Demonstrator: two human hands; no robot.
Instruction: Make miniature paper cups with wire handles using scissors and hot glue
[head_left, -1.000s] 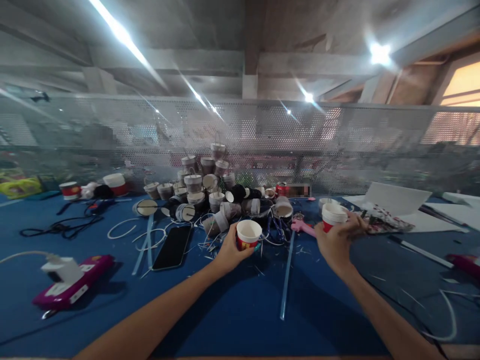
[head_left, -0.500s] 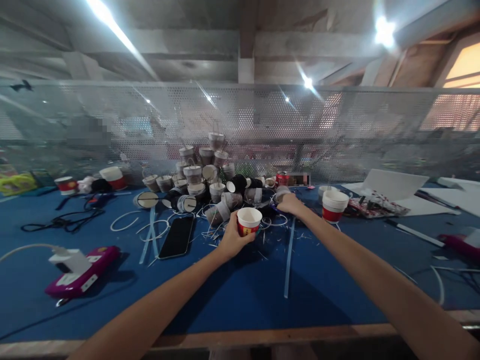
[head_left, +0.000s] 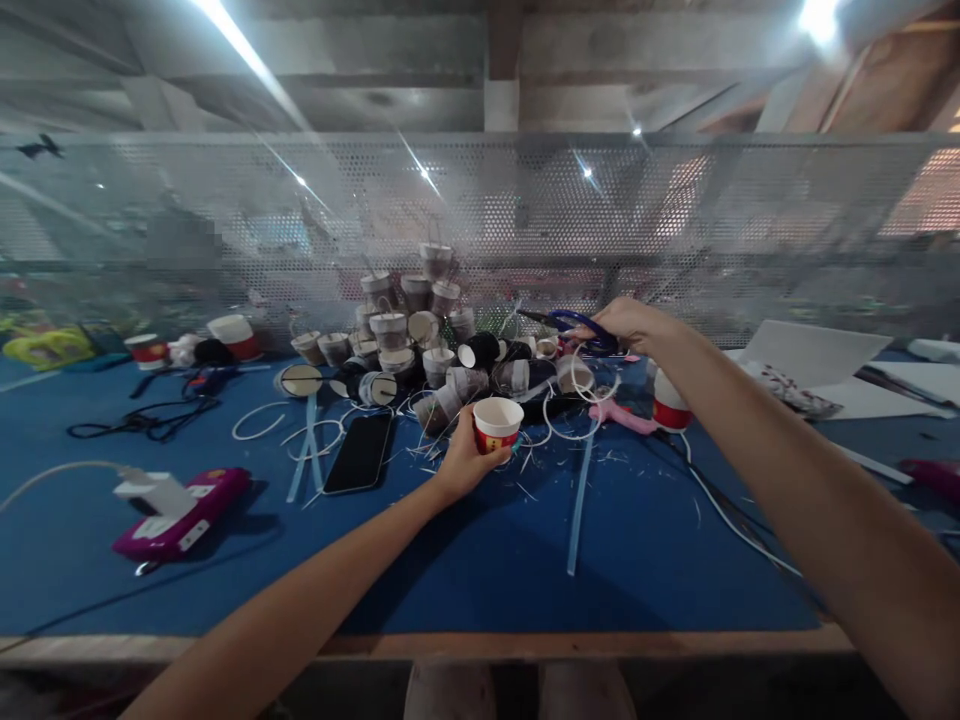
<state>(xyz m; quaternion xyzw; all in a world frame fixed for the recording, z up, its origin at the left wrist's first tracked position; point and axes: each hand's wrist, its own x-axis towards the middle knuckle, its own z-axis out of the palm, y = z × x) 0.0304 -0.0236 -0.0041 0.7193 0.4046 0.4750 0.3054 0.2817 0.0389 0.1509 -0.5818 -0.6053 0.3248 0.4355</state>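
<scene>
My left hand (head_left: pixel 466 462) is wrapped around a red and white paper cup (head_left: pixel 498 424), held upright above the blue table. In my right hand (head_left: pixel 628 325) is a pair of scissors (head_left: pixel 574 325) with dark blue handles, raised over the clutter with the blades towards the left. Looped white cord (head_left: pixel 574 430) lies or hangs just below the scissors. Beneath my right hand lies a pink tool (head_left: pixel 626 416), seemingly a glue gun. A stack of wrapped cups (head_left: pixel 391 332) with wire handles stands behind my left hand.
A black phone (head_left: pixel 360 455) lies left of my left hand. Farther left is a purple power strip (head_left: pixel 184 515) with a white plug. Clear strips (head_left: pixel 579 510) and cord scraps lie on the blue table (head_left: pixel 480 570). Partly behind my right forearm stand stacked paper cups (head_left: pixel 670 405).
My right hand has risen from the clutter and moved right, lifting the scissors. The pink tool and white cord now show below it. My left hand still holds the cup; the view has shifted slightly.
</scene>
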